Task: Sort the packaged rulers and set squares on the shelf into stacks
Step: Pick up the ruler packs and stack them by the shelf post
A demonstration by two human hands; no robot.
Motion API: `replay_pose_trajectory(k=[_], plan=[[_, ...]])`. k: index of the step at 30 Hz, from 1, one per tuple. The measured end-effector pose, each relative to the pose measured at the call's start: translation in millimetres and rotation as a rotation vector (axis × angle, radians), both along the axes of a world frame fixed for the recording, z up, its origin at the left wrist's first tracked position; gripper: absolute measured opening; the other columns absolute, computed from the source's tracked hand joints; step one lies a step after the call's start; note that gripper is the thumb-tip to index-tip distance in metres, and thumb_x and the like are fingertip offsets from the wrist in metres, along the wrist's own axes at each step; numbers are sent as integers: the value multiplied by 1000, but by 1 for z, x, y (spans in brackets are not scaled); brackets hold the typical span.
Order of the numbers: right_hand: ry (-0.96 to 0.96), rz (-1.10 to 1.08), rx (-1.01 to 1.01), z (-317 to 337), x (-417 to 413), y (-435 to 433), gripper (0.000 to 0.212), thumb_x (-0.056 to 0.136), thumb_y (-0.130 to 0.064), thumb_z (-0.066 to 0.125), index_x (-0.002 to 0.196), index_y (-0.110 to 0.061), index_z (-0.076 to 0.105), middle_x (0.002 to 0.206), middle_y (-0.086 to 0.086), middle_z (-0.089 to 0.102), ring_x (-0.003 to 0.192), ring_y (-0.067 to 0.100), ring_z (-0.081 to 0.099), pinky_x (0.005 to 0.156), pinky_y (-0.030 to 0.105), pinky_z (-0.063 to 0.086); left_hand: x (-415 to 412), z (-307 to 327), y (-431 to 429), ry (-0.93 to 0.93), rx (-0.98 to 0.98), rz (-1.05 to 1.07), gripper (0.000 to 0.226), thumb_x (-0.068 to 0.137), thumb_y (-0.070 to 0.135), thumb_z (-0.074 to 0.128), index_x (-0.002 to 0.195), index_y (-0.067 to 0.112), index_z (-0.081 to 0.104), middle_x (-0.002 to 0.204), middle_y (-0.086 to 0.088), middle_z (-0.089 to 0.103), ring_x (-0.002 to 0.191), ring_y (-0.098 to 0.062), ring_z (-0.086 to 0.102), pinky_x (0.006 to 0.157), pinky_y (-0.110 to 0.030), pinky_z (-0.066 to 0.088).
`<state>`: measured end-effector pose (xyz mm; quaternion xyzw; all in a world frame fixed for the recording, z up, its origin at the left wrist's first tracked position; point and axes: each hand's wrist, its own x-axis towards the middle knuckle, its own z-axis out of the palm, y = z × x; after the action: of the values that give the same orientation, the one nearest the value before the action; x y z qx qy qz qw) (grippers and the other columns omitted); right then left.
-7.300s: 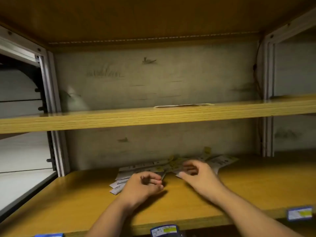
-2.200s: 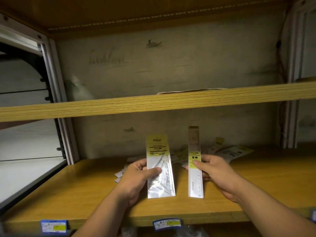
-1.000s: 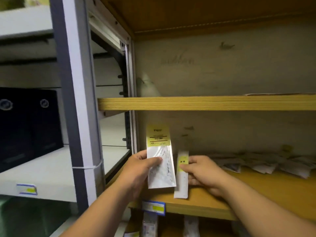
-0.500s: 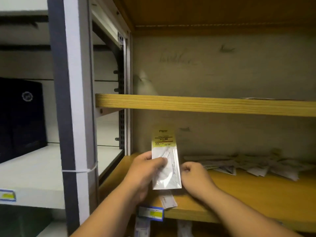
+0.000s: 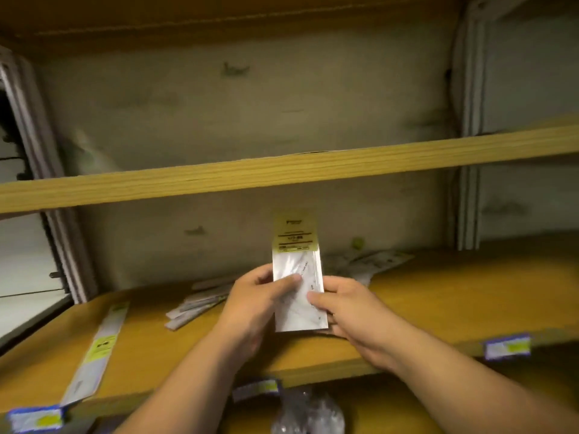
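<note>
Both hands hold one packaged set square point(image 5: 297, 267) upright above the wooden shelf point(image 5: 438, 296); it is a clear sleeve with a yellow header card. My left hand point(image 5: 257, 302) grips its left edge, thumb across the front. My right hand point(image 5: 347, 308) grips its lower right edge. A long packaged ruler point(image 5: 100, 343) lies flat alone at the shelf's left front. A loose pile of packages point(image 5: 200, 303) lies behind my hands and spreads to the right as more packages point(image 5: 372, 261) near the back wall.
An upper wooden shelf point(image 5: 282, 170) runs across just above the held package. Metal uprights stand at the left point(image 5: 62, 245) and right point(image 5: 466, 195). Price labels point(image 5: 507, 346) sit on the shelf's front edge. Clear-wrapped goods point(image 5: 307, 411) lie on the shelf below.
The ruler that my right hand held now lies flat at the shelf's left front. My right hand has come onto the set square package. The view has swung back to the right.
</note>
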<state>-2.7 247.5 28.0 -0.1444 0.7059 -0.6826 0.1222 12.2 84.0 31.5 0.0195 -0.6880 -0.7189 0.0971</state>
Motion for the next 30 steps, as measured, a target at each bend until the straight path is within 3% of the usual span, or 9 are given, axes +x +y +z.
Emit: replay_pose_trajectory(k=[5,9,14,16,19,22,25,28,30], plan=[[-6,-19,45,-3,-26,70,29,103,-17,59,130,-22,67,114,-2,81,102,15,78,96,44,61,-9,-2,28,8,-148,46,36,83,27,81,118,28,73,111,6,81,103,-16,77,95,-41,59],[-89,20,-18,-4,-39,95,24,104,-11,57,124,-19,68,110,4,81,102,21,78,99,47,59,-11,-18,14,23,-97,30,47,77,19,80,123,21,72,120,-2,79,115,-19,73,100,-35,54],[-177,-46,-54,2,-50,121,19,101,-2,57,112,-12,69,101,14,82,95,29,80,94,47,61,-13,-25,7,19,56,-57,90,37,38,105,118,13,75,120,-10,79,107,-18,76,86,-25,62],[-176,-120,-33,5,-55,135,19,100,-1,58,112,-11,69,102,17,81,98,33,78,96,49,60,-14,-25,7,5,55,-64,82,41,34,104,115,12,76,119,-11,79,104,-18,77,90,-27,60],[-165,-234,23,8,-66,160,19,99,-2,59,114,-9,68,103,20,79,101,32,75,94,47,59,-16,-24,9,2,100,-52,47,68,11,88,113,8,74,115,-13,79,97,-17,76,91,-28,60],[-153,-324,126,8,-75,187,18,100,-6,61,115,-13,68,96,16,79,88,24,73,66,32,63,-15,-24,10,8,101,-58,41,72,11,77,112,7,74,108,-11,80,93,-16,76,95,-30,57],[-94,-407,325,9,-78,211,15,99,-12,64,113,-11,70,91,13,76,68,17,64,44,23,52,-14,-24,10,14,91,-71,41,71,12,78,111,8,75,104,-10,80,92,-16,74,94,-30,55],[23,-460,525,11,-78,228,10,96,-11,68,105,-10,73,93,11,76,79,22,68,62,31,49,-14,-25,10,19,103,-81,40,71,12,78,111,8,75,102,-10,79,92,-16,73,91,-28,56],[75,-487,621,10,-76,235,12,93,-12,72,105,-15,72,93,5,73,85,20,67,65,29,47,-14,-25,10,25,109,-89,39,72,13,78,110,8,75,99,-9,79,89,-14,74,84,-24,58]])
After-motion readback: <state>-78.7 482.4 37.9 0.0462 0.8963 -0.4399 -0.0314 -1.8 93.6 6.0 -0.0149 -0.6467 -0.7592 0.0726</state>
